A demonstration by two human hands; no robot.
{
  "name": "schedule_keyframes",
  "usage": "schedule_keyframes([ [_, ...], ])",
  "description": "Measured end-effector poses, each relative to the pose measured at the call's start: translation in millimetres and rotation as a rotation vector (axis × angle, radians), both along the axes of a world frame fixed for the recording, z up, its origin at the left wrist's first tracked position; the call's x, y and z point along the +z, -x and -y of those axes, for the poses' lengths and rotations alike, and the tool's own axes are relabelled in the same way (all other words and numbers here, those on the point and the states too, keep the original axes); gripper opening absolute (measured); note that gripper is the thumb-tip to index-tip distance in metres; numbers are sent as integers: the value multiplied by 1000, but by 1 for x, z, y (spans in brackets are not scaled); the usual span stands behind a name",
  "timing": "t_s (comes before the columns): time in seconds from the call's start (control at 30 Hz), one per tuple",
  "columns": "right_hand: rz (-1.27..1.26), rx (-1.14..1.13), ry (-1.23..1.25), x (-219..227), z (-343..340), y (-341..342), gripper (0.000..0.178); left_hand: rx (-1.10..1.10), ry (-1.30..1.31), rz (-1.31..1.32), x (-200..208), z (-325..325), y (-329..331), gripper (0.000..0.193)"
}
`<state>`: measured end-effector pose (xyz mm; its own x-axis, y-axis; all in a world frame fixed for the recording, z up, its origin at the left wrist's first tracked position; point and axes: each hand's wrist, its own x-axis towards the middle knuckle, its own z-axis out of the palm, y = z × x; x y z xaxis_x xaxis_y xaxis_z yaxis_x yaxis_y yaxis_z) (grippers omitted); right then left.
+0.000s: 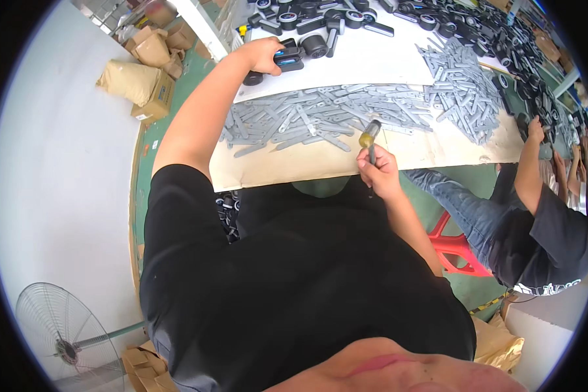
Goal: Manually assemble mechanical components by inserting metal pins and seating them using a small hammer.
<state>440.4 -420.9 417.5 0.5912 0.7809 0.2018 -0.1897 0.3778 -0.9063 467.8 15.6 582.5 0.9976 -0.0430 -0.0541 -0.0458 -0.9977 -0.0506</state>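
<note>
At the far left of the table, my left hand closes its fingers on a black plastic device with a blue detail. A dark round part lies just below that hand. Near the table's front edge, my right hand is closed around a screwdriver, whose yellowish see-through handle points up and away from me. Between the two hands spreads a loose pile of flat grey plastic strips. A black device with a round head lies right of my left hand.
More black devices crowd the table's far side. Another grey strip heap lies to the right. A co-worker sits there beside a red stool. Cartons and a fan stand at the left.
</note>
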Motion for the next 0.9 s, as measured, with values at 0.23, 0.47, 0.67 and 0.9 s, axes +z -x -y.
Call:
schedule_keyframes([
  [0.23, 87, -1, 61, -3, -4, -3, 3, 13, -102, 140, -21, 1, -2, 74],
  [0.47, 76, 13, 135, 7, -10, 1, 2, -21, -402, 378, -19, 17, 28, 87],
  [0.67, 432, -77, 352, 26, -10, 10, 9, 93, -171, 697, -7, 51, 72, 72],
  [0.9, 1268, -268, 438, 59, -38, 30, 11, -83, 425, 807, -46, 167, 184, 49],
])
